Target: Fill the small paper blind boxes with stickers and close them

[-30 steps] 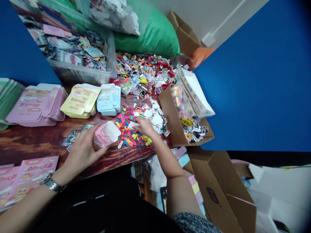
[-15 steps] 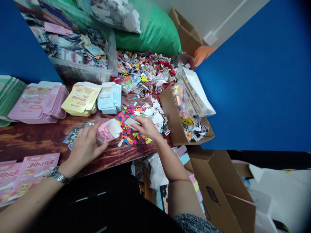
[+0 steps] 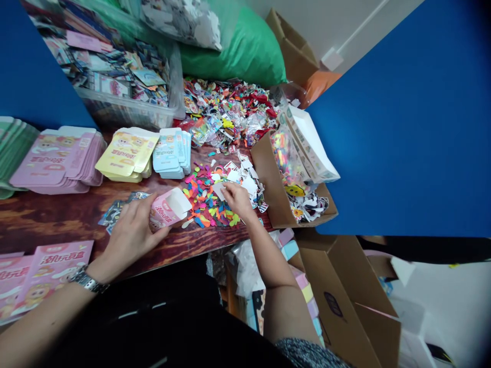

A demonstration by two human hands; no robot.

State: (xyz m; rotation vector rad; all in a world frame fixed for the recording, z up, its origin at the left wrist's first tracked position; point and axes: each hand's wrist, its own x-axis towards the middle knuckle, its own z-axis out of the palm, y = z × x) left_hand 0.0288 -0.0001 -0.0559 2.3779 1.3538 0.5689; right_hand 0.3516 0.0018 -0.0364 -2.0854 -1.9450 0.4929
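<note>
A small pink box (image 3: 165, 209) with its white flap open to the right is held in my left hand (image 3: 134, 228), low over the wooden table (image 3: 153, 254). Between the fingertips of my right hand (image 3: 237, 198) is a small white card (image 3: 220, 191). That hand hovers where a pile of colourful balloon-like pieces (image 3: 203, 199) meets a heap of white cut-out stickers (image 3: 250, 185). Some dark printed cards (image 3: 111, 215) lie partly hidden behind my left hand.
Flat boxes are stacked in green (image 3: 17, 151), pink (image 3: 57, 158), yellow (image 3: 125, 153) and blue (image 3: 171, 151). Behind stand a clear bin of cards (image 3: 126, 105) and a heap of trinkets (image 3: 233, 112). An open carton (image 3: 264, 179) is at the right.
My right hand has moved slightly right with the white card, from over the colourful pieces toward the white stickers. My left hand and the pink box are nearly unmoved.
</note>
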